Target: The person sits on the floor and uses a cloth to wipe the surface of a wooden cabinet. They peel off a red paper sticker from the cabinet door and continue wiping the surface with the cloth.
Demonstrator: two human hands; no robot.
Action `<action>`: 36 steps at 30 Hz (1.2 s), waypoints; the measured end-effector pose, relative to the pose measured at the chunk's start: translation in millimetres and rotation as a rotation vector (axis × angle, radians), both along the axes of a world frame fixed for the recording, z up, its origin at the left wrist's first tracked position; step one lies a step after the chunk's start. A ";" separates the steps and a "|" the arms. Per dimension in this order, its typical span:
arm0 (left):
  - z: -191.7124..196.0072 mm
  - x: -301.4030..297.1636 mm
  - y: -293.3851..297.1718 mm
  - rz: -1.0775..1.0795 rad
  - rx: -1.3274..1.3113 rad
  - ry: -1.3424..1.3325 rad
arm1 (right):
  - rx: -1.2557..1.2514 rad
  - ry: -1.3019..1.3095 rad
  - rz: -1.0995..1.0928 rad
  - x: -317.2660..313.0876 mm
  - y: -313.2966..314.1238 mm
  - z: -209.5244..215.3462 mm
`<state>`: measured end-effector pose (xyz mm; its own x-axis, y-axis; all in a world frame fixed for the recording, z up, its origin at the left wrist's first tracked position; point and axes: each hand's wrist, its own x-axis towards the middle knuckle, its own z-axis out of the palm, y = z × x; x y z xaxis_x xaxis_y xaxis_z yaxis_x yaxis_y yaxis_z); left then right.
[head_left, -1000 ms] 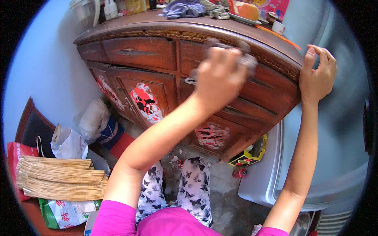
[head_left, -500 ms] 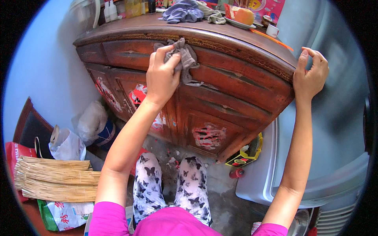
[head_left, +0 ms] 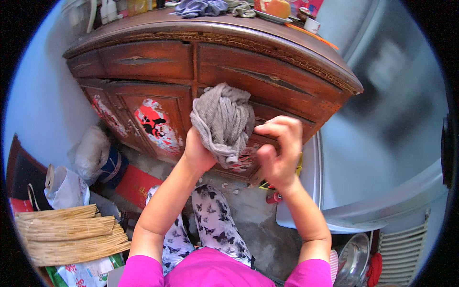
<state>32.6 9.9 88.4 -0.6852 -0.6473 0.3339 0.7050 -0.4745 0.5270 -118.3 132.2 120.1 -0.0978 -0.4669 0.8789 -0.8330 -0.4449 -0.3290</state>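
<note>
A crumpled grey cloth [head_left: 224, 119] is bunched up in my left hand [head_left: 197, 152], held out in front of the cabinet. The palm supports it from below and the left, and the cloth hides most of the fingers. Just right of the cloth is my right hand [head_left: 283, 153], slightly blurred, with thumb and fingers apart and nothing between them. Behind both hands stands the dark reddish-brown wooden cabinet [head_left: 148, 60], with drawers above and doors below. Torn red and white paper remnants [head_left: 158, 125] cling to its doors.
On the cabinet top lie a bluish cloth [head_left: 200, 7], a plate with an orange fruit [head_left: 273, 10] and a white cup [head_left: 311, 25]. A large grey appliance [head_left: 382, 158] stands to the right. Bundled straw-coloured sticks [head_left: 67, 234] and bags lie left. A metal basin [head_left: 353, 260] is lower right.
My left hand has drawn the grey cloth off the drawer front, back toward me. My right hand has left the cabinet's right corner and come in beside the cloth.
</note>
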 end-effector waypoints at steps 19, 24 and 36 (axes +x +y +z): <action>-123.7 -2.0 16.9 -0.509 -0.243 -0.403 | 0.231 0.353 -0.145 10.5 -50.5 60.6; -113.5 10.8 4.3 -0.521 0.352 -0.162 | 0.042 0.796 -0.245 13.8 -124.4 91.1; -89.2 16.4 8.8 -0.233 0.058 -0.322 | -0.034 0.708 -0.794 -119.3 26.1 60.0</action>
<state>49.1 18.7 -0.8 -0.8796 -0.4735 0.0453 0.3780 -0.6380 0.6709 -237.6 158.3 180.1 0.1750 -0.4677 0.8664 -0.8852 0.3105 0.3464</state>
